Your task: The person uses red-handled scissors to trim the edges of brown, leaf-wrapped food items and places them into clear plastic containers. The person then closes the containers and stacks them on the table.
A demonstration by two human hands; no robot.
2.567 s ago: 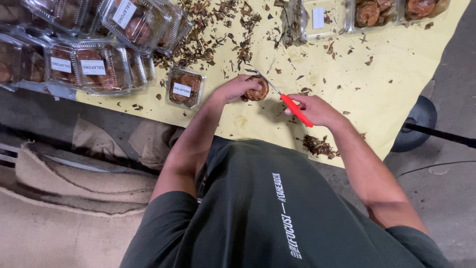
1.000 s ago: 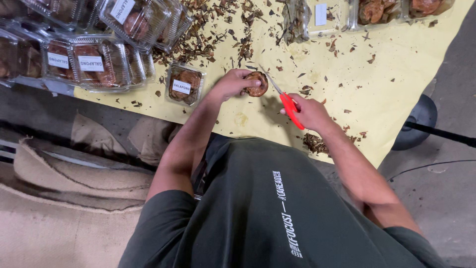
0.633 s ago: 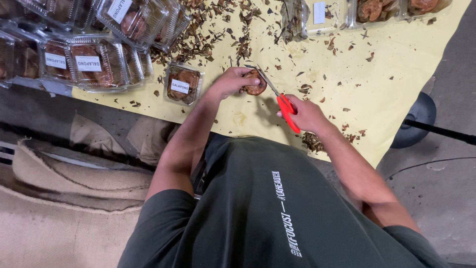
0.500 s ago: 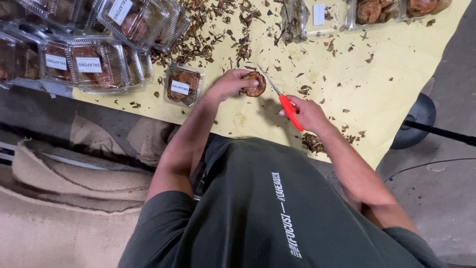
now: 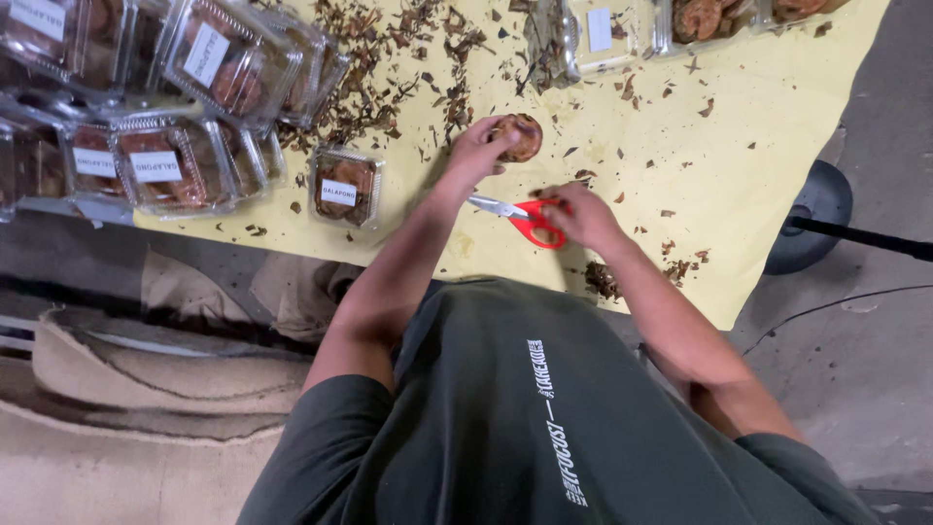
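My left hand (image 5: 478,151) grips a round brown dried piece (image 5: 521,135) and holds it just above the yellow sheet (image 5: 758,126). Lower and to the right, my right hand (image 5: 583,216) holds red-handled scissors (image 5: 525,216), their metal blades pointing left, lying flat near the sheet. The blades are apart from the brown piece. A small clear lidded box (image 5: 345,187) with brown pieces and a white label sits left of my left forearm.
Several clear labelled boxes (image 5: 155,165) of brown pieces are stacked at the upper left. Brown trimmings (image 5: 389,68) litter the sheet; a small pile (image 5: 603,280) lies near its front edge. More boxes (image 5: 700,19) sit at the top. A black stand base (image 5: 816,214) and burlap (image 5: 146,389) lie on the floor.
My right hand has lowered the scissors away from the brown piece, and the blades now point left instead of up at it. My left hand has lifted the piece slightly farther up the sheet.
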